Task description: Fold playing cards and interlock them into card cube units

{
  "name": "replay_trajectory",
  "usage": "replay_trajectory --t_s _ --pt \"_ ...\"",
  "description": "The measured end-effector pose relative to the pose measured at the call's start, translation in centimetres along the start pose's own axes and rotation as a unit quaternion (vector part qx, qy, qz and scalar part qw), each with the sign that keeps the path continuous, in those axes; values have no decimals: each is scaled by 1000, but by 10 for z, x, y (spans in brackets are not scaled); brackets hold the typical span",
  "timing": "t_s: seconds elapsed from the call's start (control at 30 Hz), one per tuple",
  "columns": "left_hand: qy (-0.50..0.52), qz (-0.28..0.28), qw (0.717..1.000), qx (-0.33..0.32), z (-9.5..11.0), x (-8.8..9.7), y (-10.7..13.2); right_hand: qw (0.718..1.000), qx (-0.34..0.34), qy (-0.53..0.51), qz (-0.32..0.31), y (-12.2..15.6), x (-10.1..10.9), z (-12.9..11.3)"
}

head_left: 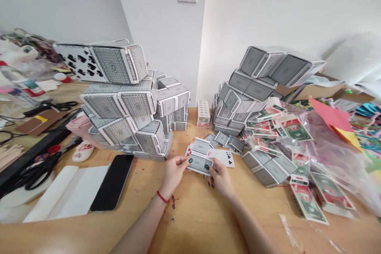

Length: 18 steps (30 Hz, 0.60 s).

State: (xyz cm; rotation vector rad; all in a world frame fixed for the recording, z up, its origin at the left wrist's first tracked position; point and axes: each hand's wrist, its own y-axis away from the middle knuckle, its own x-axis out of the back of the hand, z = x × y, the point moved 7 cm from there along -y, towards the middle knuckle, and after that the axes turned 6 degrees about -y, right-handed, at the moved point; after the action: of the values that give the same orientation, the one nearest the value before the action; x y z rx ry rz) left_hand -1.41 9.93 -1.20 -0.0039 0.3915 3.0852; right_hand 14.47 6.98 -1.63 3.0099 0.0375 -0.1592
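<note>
Grey-backed playing cards (200, 156), printed with a fine geometric pattern, are pinched between two bare hands at the near middle of a pale wooden table (190, 222). The left hand (174, 174), with a red string bracelet (162, 197) at its wrist, closes narrowly on the cards' left side. The right hand (220, 176) grips their right side just as narrowly, its dark-green-painted fingertips (207, 167) resting on the lower card. Thin card bows easily, so a light, even pinch with both hands level seems the best way to keep edges and corners square.

A white card with black clubs (226, 158) lies just beside the right fingers, and a white card with red pips (188, 151) peeks out beside the left fingers. Beyond them rise a tall grey tower of joined cards (119, 99) to the far left and a second grey tower (250, 87) to the far right. Green-and-red banknote-patterned cards (306, 202) lie near right, and a black smartphone (112, 182) lies near left.
</note>
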Motion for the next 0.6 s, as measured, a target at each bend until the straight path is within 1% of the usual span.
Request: replay_trajectory --t_s 0.07,0.13,0.23,0.3,0.37,0.4,0.43,0.47,0.5,0.53,0.57,0.6 --pt "-2 -1 1000 -20 0 -2 1 1000 -1 3 -8 1 -3 -1" --pt "7 -14 999 -43 1 -7 3 1000 0 -2 -28 3 -8 -3" --pt "10 -56 997 -44 -1 -17 8 998 -3 -12 -63 6 -18 -6" --pt "-13 -87 995 -37 -1 -22 11 997 -10 -8 -75 8 -21 -7" --pt "-41 -122 991 -38 2 -26 12 997 -17 8 -77 6 -19 -9" --pt "-51 -133 989 -42 3 -27 13 997 -16 20 -67 4 -14 -11" --pt "-58 -134 988 -48 5 -27 12 998 -10 36 -50 0 -7 -14" --pt "-60 -126 989 -56 6 -25 12 998 5 56 -18 -4 4 -19" --pt "-60 -112 990 -64 7 -22 10 995 32 84 33 -10 19 -26" --pt "-59 -97 991 -70 8 -20 9 986 59 128 89 -15 35 -34" --pt "-57 -84 992 -74 9 -17 7 968 85 179 152 -20 52 -42" --pt "-56 -74 993 -76 8 -15 6 946 104 235 198 -25 66 -50"
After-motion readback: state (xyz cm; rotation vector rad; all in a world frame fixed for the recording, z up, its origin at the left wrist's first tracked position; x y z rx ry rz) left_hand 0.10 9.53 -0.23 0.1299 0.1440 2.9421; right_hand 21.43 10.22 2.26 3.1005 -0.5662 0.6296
